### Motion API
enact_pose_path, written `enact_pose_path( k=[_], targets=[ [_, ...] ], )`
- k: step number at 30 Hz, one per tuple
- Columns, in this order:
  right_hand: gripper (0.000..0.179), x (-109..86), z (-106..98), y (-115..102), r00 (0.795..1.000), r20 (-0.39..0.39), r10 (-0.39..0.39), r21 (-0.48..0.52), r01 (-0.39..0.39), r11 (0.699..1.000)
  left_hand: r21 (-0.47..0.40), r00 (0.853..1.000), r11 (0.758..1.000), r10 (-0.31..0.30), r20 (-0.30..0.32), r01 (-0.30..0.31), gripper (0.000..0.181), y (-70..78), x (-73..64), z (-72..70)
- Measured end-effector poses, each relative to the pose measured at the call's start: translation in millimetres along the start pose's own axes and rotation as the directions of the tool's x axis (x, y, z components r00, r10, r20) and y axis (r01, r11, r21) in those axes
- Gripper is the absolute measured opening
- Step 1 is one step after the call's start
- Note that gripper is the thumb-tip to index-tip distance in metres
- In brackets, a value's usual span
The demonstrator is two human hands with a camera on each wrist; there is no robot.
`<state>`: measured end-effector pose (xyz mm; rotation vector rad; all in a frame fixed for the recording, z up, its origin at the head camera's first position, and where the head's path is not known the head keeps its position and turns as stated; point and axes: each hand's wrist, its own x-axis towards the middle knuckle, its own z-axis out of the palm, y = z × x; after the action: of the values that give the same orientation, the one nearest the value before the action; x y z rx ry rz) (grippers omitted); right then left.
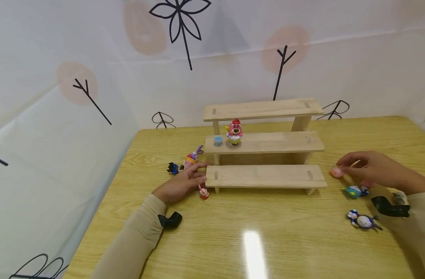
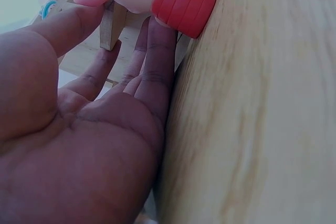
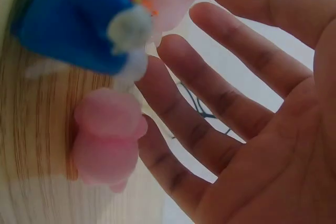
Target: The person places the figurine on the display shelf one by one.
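At the left end of the lowest step of a wooden three-tier stand [image 1: 266,176] lies my left hand [image 1: 181,185], its fingers extended. Close to those fingers stands a small piglet figurine [image 1: 204,192] in red; the left wrist view shows its red ribbed body [image 2: 185,8] beside the fingertips. My right hand [image 1: 376,168] hovers over the table right of the stand, fingers spread and slightly bent. Its fingertips are beside a small pink figurine [image 1: 336,172]; whether they touch it I cannot tell. Nearby, the right wrist view shows another pink figurine [image 3: 107,140] and a blue one [image 3: 73,22].
A pink bear figurine [image 1: 235,133] and a small light-blue piece [image 1: 218,141] stand on the middle tier. Behind my left hand are a purple-and-pink figurine [image 1: 192,158] and a dark-blue one [image 1: 174,168]. A teal figurine [image 1: 353,191] and a dark-and-white one [image 1: 364,221] lie at right.
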<state>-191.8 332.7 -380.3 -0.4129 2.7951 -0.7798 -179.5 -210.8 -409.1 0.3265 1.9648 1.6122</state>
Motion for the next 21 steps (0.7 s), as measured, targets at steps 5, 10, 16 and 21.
enact_pose_path(
  k=[5, 10, 16, 21],
  targets=[
    [0.034, -2.8, 0.4, 0.6, 0.999, 0.052, -0.003, 0.042, 0.001, 0.999, -0.019, 1.000, 1.000, 0.009, 0.006, -0.009, 0.053, -1.8, 0.1, 0.2],
    [0.029, -3.9, 0.7, 1.2, 0.997, 0.077, -0.028, 0.054, 0.024, 0.998, -0.021, 1.000, 1.000, 0.007, 0.005, -0.007, 0.053, -2.1, 0.4, 0.0],
    [0.022, -1.2, 3.5, -1.1, 0.997, 0.072, -0.042, 0.074, 0.037, 0.997, -0.022, 1.000, 1.000, 0.005, 0.002, -0.005, 0.052, -1.1, -0.1, 0.1],
    [0.015, 0.1, 7.3, -3.2, 0.995, 0.047, -0.086, 0.111, 0.080, 0.991, -0.025, 1.000, 1.000, 0.001, 0.001, -0.001, 0.051, -0.8, 0.0, 0.1]
  ],
)
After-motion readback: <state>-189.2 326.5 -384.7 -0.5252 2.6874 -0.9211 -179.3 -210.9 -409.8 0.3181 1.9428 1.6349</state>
